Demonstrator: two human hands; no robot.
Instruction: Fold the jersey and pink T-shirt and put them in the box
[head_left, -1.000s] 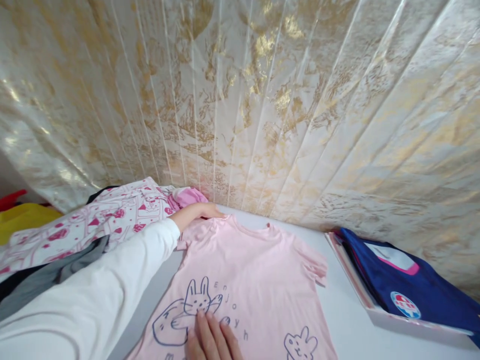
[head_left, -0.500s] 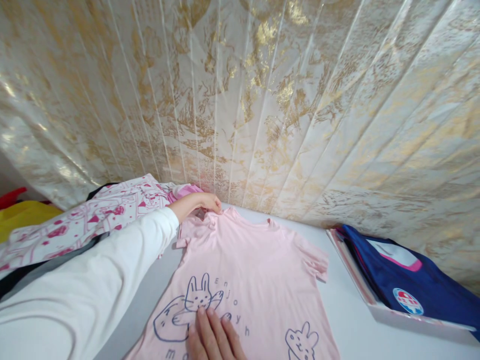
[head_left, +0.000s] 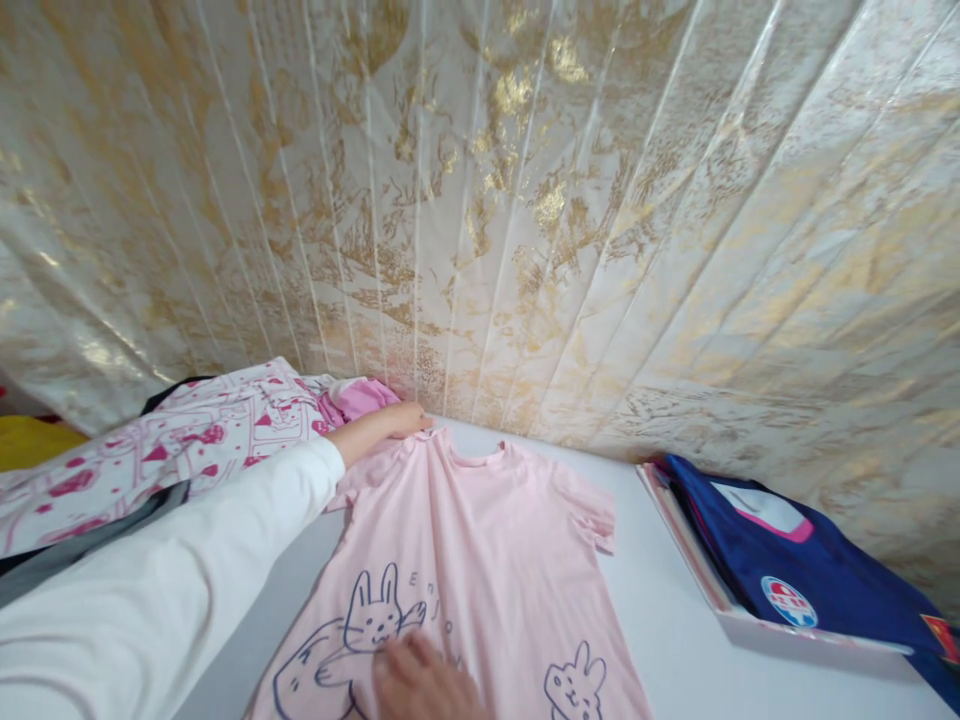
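A pink t-shirt (head_left: 480, 560) with dark blue bunny drawings lies face up on the white table (head_left: 660, 620), collar toward the wall. My left hand (head_left: 390, 424), in a white sleeve, reaches to the shirt's left shoulder beside the collar. Its fingers are stretched out and rest on the cloth there. My right hand (head_left: 420, 682) lies flat on the shirt's front at the bottom edge of view, next to the bunny print. It is slightly blurred.
A heap of clothes (head_left: 172, 450), white with pink print, magenta and grey, lies at the left. A tray (head_left: 694, 575) with a folded navy garment (head_left: 795, 575) sits at the right. A glossy gold-and-white wall (head_left: 525, 220) stands close behind the table.
My left hand curled on the shirt's shoulder half a second ago and now lies stretched again. The shoulder looks smoother. My right hand slid slightly down the shirt front.
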